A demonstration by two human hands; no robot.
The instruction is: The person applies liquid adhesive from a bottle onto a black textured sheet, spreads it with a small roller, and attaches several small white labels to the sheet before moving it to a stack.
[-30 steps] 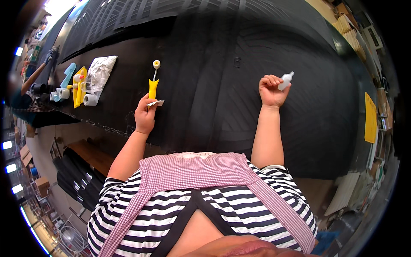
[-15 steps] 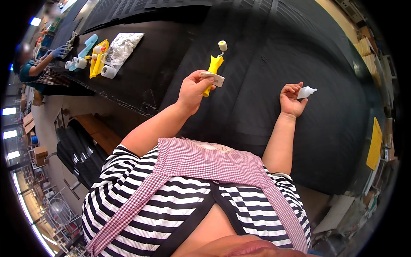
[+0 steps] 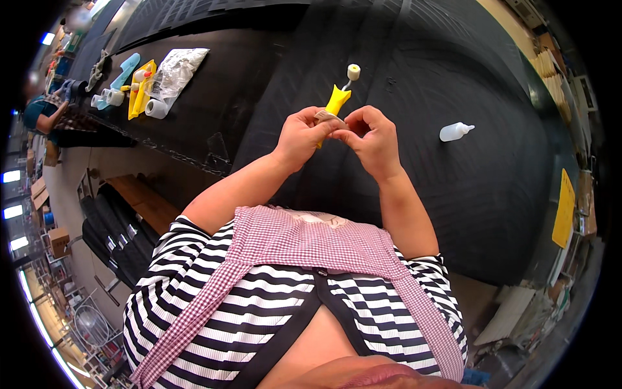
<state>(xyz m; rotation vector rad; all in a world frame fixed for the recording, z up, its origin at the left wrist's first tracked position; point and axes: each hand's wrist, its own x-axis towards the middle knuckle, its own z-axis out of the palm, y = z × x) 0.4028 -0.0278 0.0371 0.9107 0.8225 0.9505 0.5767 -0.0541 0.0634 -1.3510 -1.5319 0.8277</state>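
Closed around a small paint roller (image 3: pixel 337 99) with a yellow handle and white head is my left hand (image 3: pixel 300 137). The same hand pinches a pale beige flat piece (image 3: pixel 331 119), curved against the handle. My right hand (image 3: pixel 376 139) has come up beside it, thumb and forefinger closed on the piece's right edge. To the right, a white squeeze bottle (image 3: pixel 453 132) with a pointed nozzle stands on the black sheet (image 3: pixel 414 188), apart from both hands. The lower part of the roller handle is mostly hidden by my fingers.
At the left on the dark table lie a clear plastic bag (image 3: pixel 179 72), a yellow tray (image 3: pixel 138 97), white rolls (image 3: pixel 156 108) and a light blue strip (image 3: pixel 126 70). Another person (image 3: pixel 46 111) works at the far left. A yellow board (image 3: pixel 564 207) is at the right edge.
My right hand has let go of the squeeze bottle, leaving it on the black sheet, and moved left to the beige piece. The roller has shifted slightly right in my left hand.
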